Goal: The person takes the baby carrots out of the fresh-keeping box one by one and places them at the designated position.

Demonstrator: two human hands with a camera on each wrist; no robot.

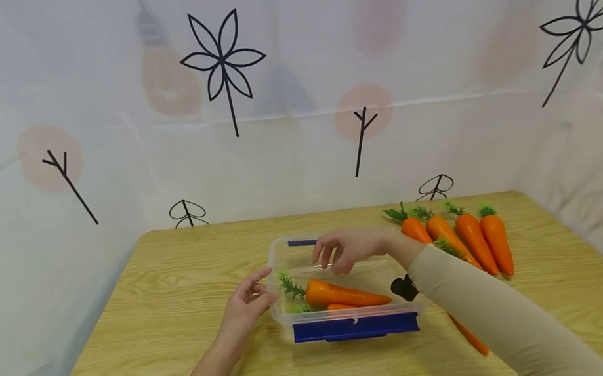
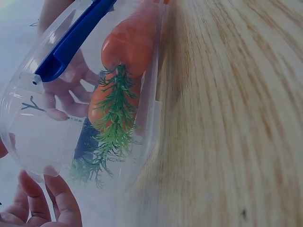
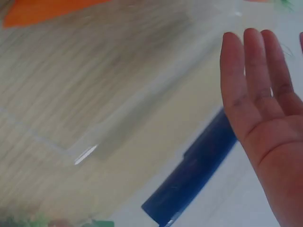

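A clear plastic container (image 1: 282, 314) with blue clip flaps stands on the table. Inside lie an orange carrot (image 1: 343, 294) with feathery green leaves and part of a second carrot (image 1: 341, 306) under it. My left hand (image 1: 246, 307) is at the container's left end, its fingertips at the clear wall. Seen through that wall in the left wrist view are the leafy carrot tops (image 2: 116, 104). Over the container's far side hovers my right hand (image 1: 352, 247), fingers loosely bent downward with nothing in them. In the right wrist view its fingers (image 3: 255, 66) look nearly straight, beside a blue flap (image 3: 194, 170).
Several carrots (image 1: 475, 242) with green tops lie side by side right of the container, partly behind the right forearm. One carrot tip (image 1: 470, 336) shows below that sleeve. A patterned white cloth (image 1: 298, 168) hangs behind the wooden table (image 1: 175, 289).
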